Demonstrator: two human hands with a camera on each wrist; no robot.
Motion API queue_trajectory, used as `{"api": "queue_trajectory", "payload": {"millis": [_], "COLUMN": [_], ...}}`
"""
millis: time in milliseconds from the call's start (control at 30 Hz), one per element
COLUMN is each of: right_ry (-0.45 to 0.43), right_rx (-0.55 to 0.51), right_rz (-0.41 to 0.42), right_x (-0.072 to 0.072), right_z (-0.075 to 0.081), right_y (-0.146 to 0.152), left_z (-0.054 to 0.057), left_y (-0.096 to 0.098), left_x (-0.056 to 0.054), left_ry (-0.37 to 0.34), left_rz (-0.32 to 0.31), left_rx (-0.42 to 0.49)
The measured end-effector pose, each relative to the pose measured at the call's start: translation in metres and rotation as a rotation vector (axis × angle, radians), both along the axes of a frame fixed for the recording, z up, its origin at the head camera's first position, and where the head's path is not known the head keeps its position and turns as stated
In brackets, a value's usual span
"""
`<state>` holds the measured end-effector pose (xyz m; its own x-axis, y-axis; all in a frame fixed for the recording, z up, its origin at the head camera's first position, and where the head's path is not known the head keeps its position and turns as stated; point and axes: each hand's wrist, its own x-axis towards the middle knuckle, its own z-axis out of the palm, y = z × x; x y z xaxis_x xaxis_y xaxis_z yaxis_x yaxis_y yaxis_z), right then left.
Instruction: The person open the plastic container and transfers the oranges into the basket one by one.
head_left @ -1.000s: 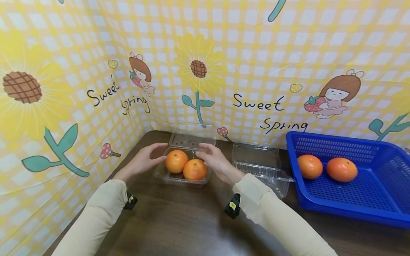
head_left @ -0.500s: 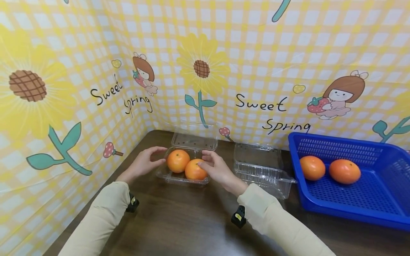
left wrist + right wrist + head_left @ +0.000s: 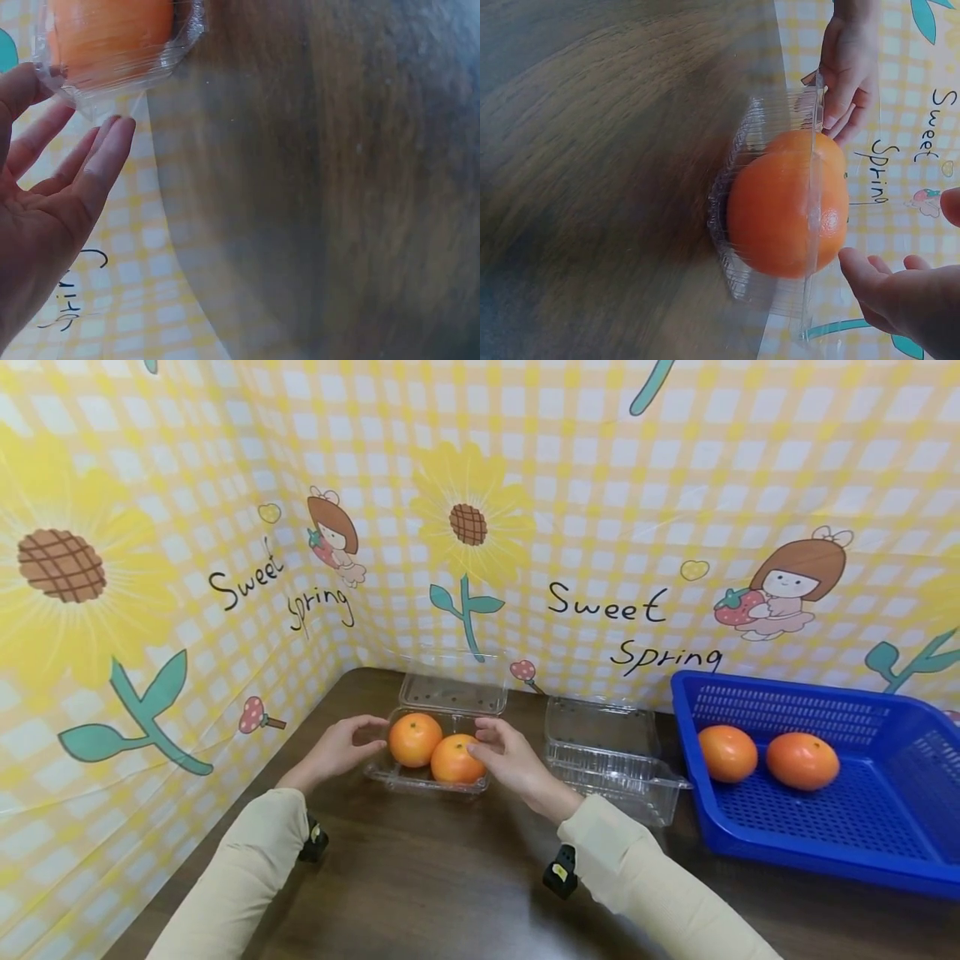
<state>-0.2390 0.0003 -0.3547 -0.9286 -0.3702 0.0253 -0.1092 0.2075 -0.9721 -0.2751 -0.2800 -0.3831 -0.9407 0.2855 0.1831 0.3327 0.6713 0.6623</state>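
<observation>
A clear plastic clamshell box (image 3: pixel 431 787) sits on the table with its lid (image 3: pixel 453 693) tilted back. Inside it, one orange (image 3: pixel 415 740) lies back left and a second orange (image 3: pixel 456 762) front right. My left hand (image 3: pixel 337 752) is at the box's left edge, fingers loosely bent; in the left wrist view its thumb tip (image 3: pixel 54 73) meets the plastic. On the other side, my right hand (image 3: pixel 517 767) hovers by the front-right orange with fingers apart. From the right wrist view, a small gap shows between that hand (image 3: pixel 922 300) and the fruit (image 3: pixel 780 217).
Right of the box stands another clear clamshell box (image 3: pixel 600 727), its lid raised. Farther right, a blue plastic basket (image 3: pixel 817 843) holds two oranges (image 3: pixel 802 761). A checked cloth (image 3: pixel 570 510) hangs behind and left of the dark wooden table (image 3: pixel 420 877).
Both hands have come slightly down from the back of the box toward its front. My right fingers have drawn back a little from above the box. The oranges keep their places.
</observation>
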Motion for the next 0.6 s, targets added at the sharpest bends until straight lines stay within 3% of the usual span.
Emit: {"api": "queue_trajectory", "payload": {"millis": [167,400,600], "right_ry": [0.014,0.109,0.123], "right_rx": [0.004,0.091,0.184], "right_rz": [0.003,0.024,0.062], "right_x": [0.001,-0.0018,-0.0088], "right_z": [-0.0017,-0.0046,-0.002], "right_y": [0.0009,0.0003,-0.0015], "left_z": [-0.0047,-0.0075,-0.0093], "left_y": [-0.0017,-0.0036,-0.0039], "left_x": [-0.0018,-0.0054,-0.0058], "left_ry": [-0.057,-0.092,-0.156], "left_rz": [-0.002,-0.034,0.008], "left_rx": [0.035,0.108,0.169]}}
